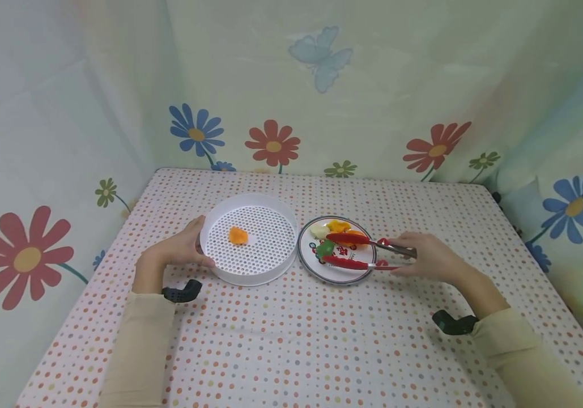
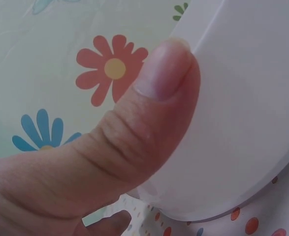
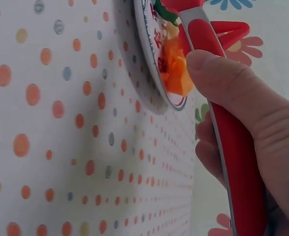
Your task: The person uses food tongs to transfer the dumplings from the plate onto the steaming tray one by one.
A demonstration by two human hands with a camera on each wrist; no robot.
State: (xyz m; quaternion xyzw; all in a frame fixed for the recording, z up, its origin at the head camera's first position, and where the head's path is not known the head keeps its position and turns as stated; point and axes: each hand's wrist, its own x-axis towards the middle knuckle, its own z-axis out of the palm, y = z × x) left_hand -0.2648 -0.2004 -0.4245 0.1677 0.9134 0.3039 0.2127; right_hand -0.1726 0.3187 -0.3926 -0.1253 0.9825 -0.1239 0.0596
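My left hand (image 1: 181, 246) holds the left side of a round white sieve (image 1: 250, 279), its thumb against the outer wall in the left wrist view. A crumpled orange piece (image 1: 238, 236) lies on the sieve's perforated bottom. My right hand (image 1: 429, 258) grips red and metal tongs (image 1: 344, 263) by the handles. The tongs' red ends reach over a white plate (image 1: 316, 269) with a dark rim, one on each side of a green piece (image 1: 324, 249). I cannot tell whether they squeeze it. Pale, yellow (image 1: 339, 226) and orange pieces (image 3: 177, 69) also lie on the plate.
The plate stands close to the sieve's right side. Both are on a table with a dotted cloth (image 1: 291, 340). Flowered curtains (image 1: 373, 113) hang behind and at both sides. Dark wrist mounts (image 1: 455, 323) stick out from both sleeves.
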